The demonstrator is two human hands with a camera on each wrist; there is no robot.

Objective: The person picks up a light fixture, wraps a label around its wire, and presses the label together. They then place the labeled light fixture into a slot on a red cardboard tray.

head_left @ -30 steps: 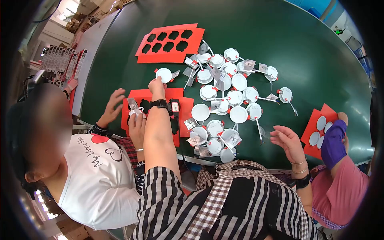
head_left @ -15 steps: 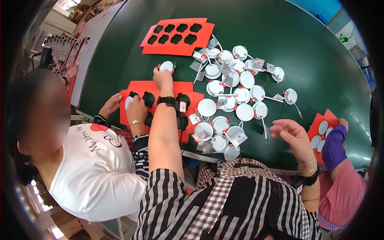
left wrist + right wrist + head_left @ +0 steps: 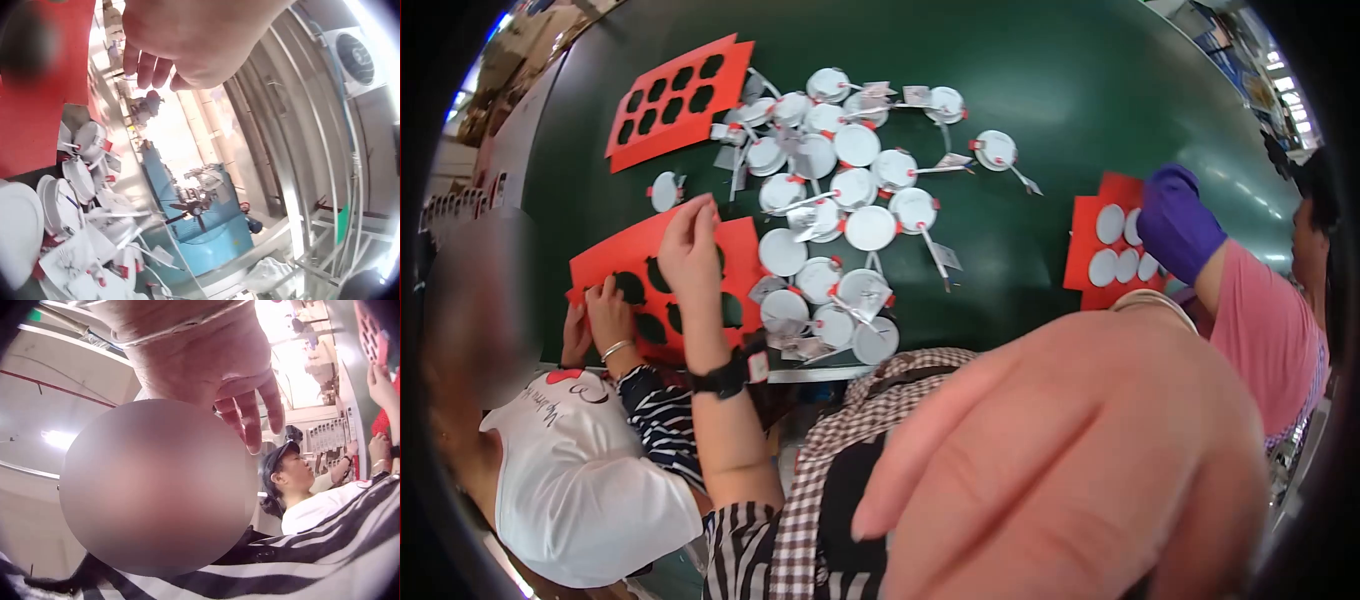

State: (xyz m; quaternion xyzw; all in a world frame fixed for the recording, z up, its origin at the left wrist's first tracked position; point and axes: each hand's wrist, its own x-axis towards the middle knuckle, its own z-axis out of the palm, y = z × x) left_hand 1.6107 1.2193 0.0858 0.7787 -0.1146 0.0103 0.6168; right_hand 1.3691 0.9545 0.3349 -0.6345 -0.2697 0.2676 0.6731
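My left hand [image 3: 692, 245] holds nothing, over the right part of a red card sheet with dark holes [image 3: 600, 258]. A round white lamp [image 3: 664, 191] lies on the table just up and left of its fingertips, apart from them. In the left wrist view the empty hand [image 3: 194, 40] shows loosely bent fingers. Large and close to the head camera, my right hand [image 3: 1080, 450] is raised, back toward the lens. The right wrist view shows this hand [image 3: 206, 369] empty, its fingers relaxed beside a blurred area.
Many white lamps [image 3: 870, 228] with cords and silvery tags cover the middle of the green table [image 3: 1060, 60]. Another holed red sheet [image 3: 665, 120] lies at the back left. The left person's hand [image 3: 608, 315] touches the near sheet; a purple sleeve [image 3: 1180, 220] reaches over a filled sheet [image 3: 1085, 240].
My left hand has let go of the white lamp, which now lies on the table. My right hand has risen close to the head camera. The head view has swung to the right.
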